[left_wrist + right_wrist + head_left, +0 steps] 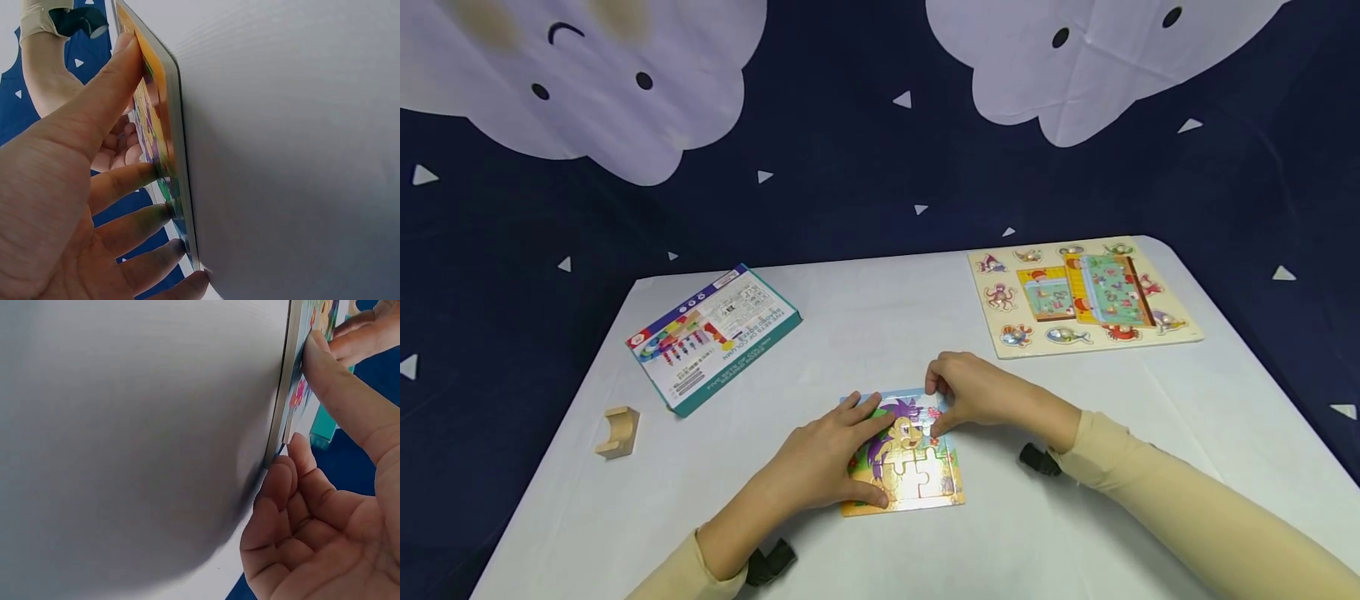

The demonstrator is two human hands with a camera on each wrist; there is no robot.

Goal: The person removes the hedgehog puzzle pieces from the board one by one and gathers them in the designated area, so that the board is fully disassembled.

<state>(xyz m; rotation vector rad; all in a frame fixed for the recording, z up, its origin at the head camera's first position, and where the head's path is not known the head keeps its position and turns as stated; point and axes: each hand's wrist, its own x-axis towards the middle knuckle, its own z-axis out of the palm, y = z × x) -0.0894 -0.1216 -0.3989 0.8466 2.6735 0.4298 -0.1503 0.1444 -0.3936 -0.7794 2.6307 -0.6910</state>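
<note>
A small jigsaw puzzle [936, 479] with a purple-haired hedgehog picture lies flat on the table in the head view. My left hand [816, 462] rests over its left side, fingers spread; in the left wrist view, the thumb and fingertips touch the board's face and edge. At the upper right corner, my right hand [973, 390] pinches a puzzle piece [299, 400] with a pink flower between thumb and fingers. The right wrist view shows this piece slightly raised over the board's edge. My left hand hides part of the picture.
A teal-edged box [722, 333] lies at the back left, with a wooden block [621, 433] with a curved cutout in front of it. A sea-animal peg board [1011, 333] bearing two picture cards [1108, 287] lies at the back right. Dark cloth hangs behind the table.
</note>
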